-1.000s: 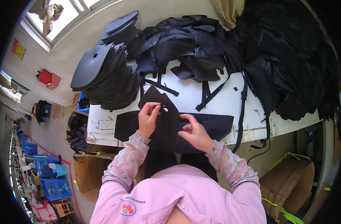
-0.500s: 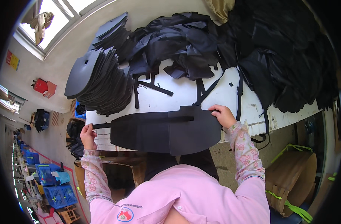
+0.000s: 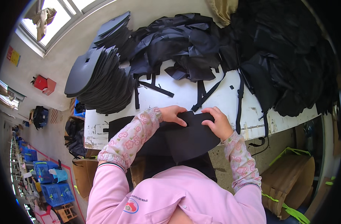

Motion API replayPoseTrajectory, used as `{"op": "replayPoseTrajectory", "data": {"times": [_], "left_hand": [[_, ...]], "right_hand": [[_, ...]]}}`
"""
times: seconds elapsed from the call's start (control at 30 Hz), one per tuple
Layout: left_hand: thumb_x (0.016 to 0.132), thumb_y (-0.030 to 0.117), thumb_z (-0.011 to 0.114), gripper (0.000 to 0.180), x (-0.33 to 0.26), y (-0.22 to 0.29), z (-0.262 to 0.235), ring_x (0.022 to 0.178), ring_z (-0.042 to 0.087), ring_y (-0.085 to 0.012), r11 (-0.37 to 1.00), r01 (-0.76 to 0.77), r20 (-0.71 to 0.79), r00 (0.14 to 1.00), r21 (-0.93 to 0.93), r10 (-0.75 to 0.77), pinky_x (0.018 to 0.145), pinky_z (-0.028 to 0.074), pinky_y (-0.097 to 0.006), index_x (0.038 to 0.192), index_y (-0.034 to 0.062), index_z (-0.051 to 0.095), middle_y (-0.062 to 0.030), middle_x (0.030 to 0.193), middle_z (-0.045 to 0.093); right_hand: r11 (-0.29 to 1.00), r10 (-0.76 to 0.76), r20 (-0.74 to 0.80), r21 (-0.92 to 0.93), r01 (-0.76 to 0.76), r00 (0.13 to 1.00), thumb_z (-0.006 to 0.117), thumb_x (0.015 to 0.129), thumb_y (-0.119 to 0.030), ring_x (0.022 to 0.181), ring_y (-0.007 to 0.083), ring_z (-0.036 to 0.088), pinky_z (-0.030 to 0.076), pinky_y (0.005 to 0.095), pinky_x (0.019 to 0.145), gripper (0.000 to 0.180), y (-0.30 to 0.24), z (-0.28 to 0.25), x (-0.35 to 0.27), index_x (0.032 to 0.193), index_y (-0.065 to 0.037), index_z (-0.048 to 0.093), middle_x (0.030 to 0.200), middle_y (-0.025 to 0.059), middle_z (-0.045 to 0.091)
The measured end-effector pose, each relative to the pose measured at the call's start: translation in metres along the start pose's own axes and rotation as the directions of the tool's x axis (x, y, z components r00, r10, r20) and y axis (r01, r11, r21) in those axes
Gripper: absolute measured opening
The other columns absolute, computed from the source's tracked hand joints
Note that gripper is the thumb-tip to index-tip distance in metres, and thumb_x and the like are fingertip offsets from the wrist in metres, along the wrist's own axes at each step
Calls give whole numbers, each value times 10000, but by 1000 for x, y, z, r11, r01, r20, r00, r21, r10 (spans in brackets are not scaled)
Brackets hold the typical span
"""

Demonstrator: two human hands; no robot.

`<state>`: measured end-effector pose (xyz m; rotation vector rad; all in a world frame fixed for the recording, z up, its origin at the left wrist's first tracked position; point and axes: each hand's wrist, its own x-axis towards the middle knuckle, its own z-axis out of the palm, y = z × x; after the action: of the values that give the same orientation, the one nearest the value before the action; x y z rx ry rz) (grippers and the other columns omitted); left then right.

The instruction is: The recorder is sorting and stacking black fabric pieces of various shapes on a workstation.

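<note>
A wide flat black panel (image 3: 191, 139), with rounded ends, lies over the near edge of the white table and hangs toward my lap. My left hand (image 3: 173, 114) has crossed to the middle of its far edge, the thumb lying on the panel and the fingers partly hidden. My right hand (image 3: 219, 124) grips the far edge farther right, thumb on the panel's face. Between my hands the far edge shows a small notch. My left forearm covers part of the panel's left half, where a short black strap end sticks out at the side.
Tall stacks of dark grey panels (image 3: 99, 80) stand at the table's left. Black fabric pieces (image 3: 178, 41) are heaped at the back, and a large black pile (image 3: 286, 59) fills the right. Straps (image 3: 155, 89) trail over the white table (image 3: 103, 134). A cardboard box (image 3: 288, 179) sits at lower right.
My left hand has left the strap at the panel's left end and moved right, to the far edge near my right hand. My right hand has shifted slightly left and down.
</note>
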<state>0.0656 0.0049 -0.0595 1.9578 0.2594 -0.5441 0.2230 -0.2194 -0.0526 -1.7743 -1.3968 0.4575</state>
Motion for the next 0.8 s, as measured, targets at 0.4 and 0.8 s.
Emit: {"op": "replayPoseTrajectory", "data": {"times": [0.4, 0.8], "left_hand": [[775, -55, 740, 586, 8, -14, 8, 1069, 601, -140, 936, -79, 89, 989, -342, 116, 993, 471, -302, 1321, -9, 533, -53, 1166, 663], [774, -55, 729, 663, -8, 1, 26, 1174, 542, -153, 787, -126, -68, 992, -603, 106, 1034, 432, -304, 1378, 28, 469, -48, 1272, 590]], "right_hand": [[999, 13, -131, -39, -19, 991, 736, 790, -72, 923, 360, 632, 523, 408, 779, 325, 5, 1, -7, 1094, -100, 622, 1013, 126, 603], [974, -19, -169, -227, -20, 985, 704, 828, -66, 839, 366, 620, 516, 442, 709, 326, -1, 4, -8, 1124, -135, 587, 987, 122, 543]]}}
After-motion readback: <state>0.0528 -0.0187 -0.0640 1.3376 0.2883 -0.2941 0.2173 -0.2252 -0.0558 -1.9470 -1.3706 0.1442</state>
